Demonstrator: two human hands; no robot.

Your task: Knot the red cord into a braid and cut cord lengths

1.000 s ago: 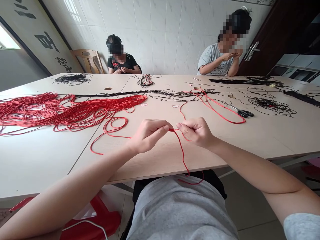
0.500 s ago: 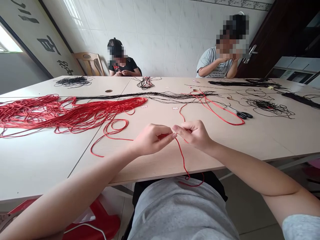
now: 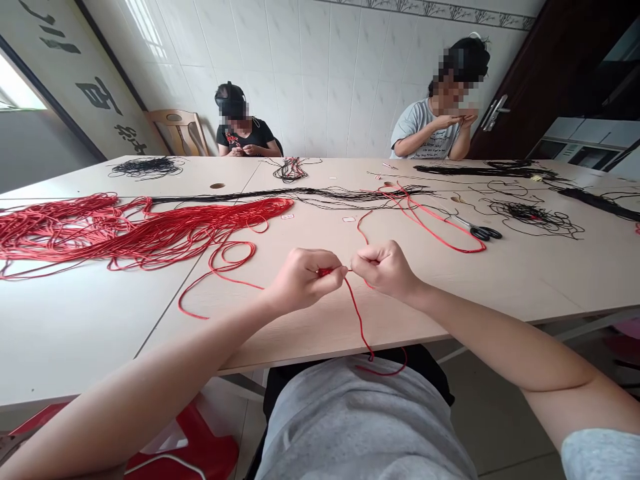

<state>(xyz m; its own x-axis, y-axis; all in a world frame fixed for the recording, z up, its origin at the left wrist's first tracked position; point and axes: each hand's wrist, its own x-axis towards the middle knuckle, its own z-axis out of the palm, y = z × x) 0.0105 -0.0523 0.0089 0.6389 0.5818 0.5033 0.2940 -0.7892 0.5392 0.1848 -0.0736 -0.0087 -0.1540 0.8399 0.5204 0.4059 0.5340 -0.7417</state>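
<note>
Over a long pale bench (image 3: 85, 333), a length of red cord (image 3: 358, 313) is held between two hands, seen from above. The left hand (image 3: 303, 280) is curled shut, with the cord pinched in its fingers and a bit of red showing at the thumb. The right hand (image 3: 385, 270) is closed into a loose fist just beside the left hand. A red strand appears to pass beneath it, though the grip is partly hidden. Below the hands, the cord is hung over the bench edge and ends in a small loop against a grey shirt (image 3: 360, 427).

Farther along the bench, a large bundle of red cords (image 3: 125, 230) is spread to the left, and a long hank of black cords (image 3: 300, 193) is laid across the middle. Black-handled scissors (image 3: 480, 233) are placed to the right, beside a black tangle (image 3: 525, 212). Two seated people (image 3: 245, 137) are seen across the bench. Large dark characters are shown on a wall sign (image 3: 95, 93), but they cannot be read, and the print on one person's T-shirt (image 3: 430, 130) is too small to make out.
</note>
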